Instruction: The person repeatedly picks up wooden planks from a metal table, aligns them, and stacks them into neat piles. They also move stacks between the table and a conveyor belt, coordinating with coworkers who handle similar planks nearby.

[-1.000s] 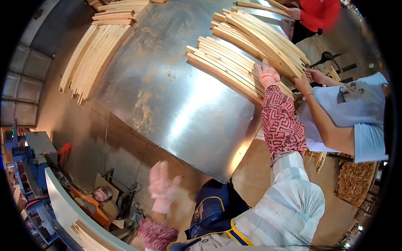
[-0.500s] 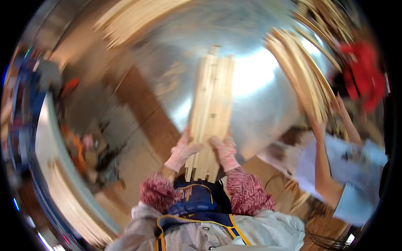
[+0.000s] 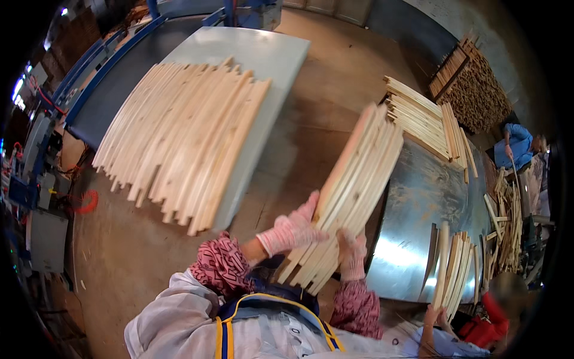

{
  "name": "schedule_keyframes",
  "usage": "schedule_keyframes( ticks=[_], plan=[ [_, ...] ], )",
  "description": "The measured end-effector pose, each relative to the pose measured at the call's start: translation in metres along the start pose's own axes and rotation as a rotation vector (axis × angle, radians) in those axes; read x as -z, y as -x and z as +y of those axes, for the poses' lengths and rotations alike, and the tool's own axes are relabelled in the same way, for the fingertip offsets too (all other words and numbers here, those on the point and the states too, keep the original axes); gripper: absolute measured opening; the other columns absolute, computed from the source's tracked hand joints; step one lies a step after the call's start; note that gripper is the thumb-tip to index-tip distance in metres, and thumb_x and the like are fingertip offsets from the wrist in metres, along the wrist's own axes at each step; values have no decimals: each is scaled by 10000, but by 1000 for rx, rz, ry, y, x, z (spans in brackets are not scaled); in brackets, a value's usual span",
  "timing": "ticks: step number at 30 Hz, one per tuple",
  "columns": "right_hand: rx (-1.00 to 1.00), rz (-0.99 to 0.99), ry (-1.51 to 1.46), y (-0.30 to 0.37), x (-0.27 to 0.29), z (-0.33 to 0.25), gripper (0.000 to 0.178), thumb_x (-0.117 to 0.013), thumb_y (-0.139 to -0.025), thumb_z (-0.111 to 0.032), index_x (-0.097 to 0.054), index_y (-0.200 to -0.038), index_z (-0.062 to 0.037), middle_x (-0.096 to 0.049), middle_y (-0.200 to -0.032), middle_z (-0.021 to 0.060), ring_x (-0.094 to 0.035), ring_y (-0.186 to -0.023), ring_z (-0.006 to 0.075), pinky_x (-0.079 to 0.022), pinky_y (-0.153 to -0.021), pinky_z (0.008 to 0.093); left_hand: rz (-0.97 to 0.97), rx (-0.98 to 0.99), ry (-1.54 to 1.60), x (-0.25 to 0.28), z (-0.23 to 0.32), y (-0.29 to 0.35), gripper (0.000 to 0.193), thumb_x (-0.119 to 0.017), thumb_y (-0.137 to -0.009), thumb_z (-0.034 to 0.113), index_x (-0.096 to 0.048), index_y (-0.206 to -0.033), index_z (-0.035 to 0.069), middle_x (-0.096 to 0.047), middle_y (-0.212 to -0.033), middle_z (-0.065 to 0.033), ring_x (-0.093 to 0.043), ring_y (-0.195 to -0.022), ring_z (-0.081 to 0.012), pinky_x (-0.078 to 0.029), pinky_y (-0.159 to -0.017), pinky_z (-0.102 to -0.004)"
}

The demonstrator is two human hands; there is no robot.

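Observation:
Both my hands carry a bundle of pale wooden slats (image 3: 353, 185) in front of my chest, tilted up and away to the right. My left hand (image 3: 290, 230), in a pink-and-white knit glove, grips the bundle's left side near its lower end. My right hand (image 3: 353, 254), gloved the same, holds its lower right edge. The bundle hangs over the gap between a grey-white table (image 3: 275, 60) on the left and a shiny metal table (image 3: 418, 197) on the right.
A wide fan of slats (image 3: 179, 131) lies on the grey-white table. More slat stacks (image 3: 421, 119) sit on the metal table's far end. A person in red (image 3: 487, 323) handles slats (image 3: 451, 269) at lower right. Another person in blue (image 3: 517, 143) stands far right near a stacked pile (image 3: 475, 90).
I have turned left, away from the metal table, with the bundle in both hands. One second ago only my right hand reached the stack; now the grey-white table's slats lie ahead.

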State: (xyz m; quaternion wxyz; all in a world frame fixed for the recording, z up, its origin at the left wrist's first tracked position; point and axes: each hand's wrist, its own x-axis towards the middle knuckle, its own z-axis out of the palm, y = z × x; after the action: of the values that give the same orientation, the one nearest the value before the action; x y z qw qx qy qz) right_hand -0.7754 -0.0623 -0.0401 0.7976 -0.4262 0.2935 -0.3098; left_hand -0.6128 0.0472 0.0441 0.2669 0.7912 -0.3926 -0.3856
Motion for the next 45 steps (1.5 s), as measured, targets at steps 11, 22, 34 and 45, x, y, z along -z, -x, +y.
schedule_keyframes(
  ticks=[11, 22, 34, 45],
  plan=[
    [33, -139, 402, -45, -111, -41, 610, -728, -820, -103, -438, -1355, -59, -607, -1186, 99, -611, -1034, 200, -530, -868, 320, 146, -166, -565, 92, -53, -1, 946, -217, -917, 695, -81, -1511, -28, -103, -1596, -163, -6, -1480, -332, -4, -1188, -468],
    [44, -93, 768, -83, -119, 11, 531, -701, -816, -51, -483, -1297, 6, -630, -1132, 123, -630, -984, 194, -533, -823, 312, 5, -355, -611, 126, -119, -6, 870, -400, -894, 652, -223, -1508, 62, -200, -1568, -185, -102, -1471, -345, -33, -1191, -467],
    [-35, 97, 878, -67, -174, -14, 553, -617, -793, -117, -486, -1322, -27, -632, -1023, 60, -620, -856, 135, -525, -759, 251, 684, 848, -326, 406, -381, 81, 779, -477, -859, 644, -396, -1377, 67, -522, -1309, -160, -512, -1213, -299, -425, -995, -414],
    [-64, -23, 525, -78, -126, 17, 635, -665, -801, -174, -420, -1379, -79, -599, -1185, 118, -611, -1037, 240, -526, -880, 365, 777, 777, -411, 415, -370, 110, 837, -460, -847, 683, -354, -1398, 62, -524, -1302, -148, -503, -1221, -268, -420, -971, -417]
  ],
)
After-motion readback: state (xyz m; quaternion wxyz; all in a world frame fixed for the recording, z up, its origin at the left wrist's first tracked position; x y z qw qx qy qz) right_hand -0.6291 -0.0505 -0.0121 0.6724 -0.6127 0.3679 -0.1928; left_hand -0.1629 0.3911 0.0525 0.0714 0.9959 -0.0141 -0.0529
